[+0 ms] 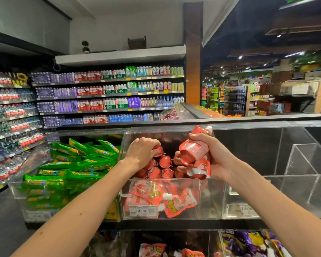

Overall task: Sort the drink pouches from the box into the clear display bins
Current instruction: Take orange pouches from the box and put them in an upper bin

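Head: hands (pixel 141 153) (pixel 218 154) tight around red pouches (pixel 195 154)

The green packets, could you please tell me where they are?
In the head view, the green packets fill the left clear bin, beside the middle bin of red drink pouches that the left hand grips.

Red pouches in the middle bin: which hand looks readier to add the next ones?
Probably the right hand: it grips a bunch of red pouches just above the middle bin. The left hand grips pouches already inside.
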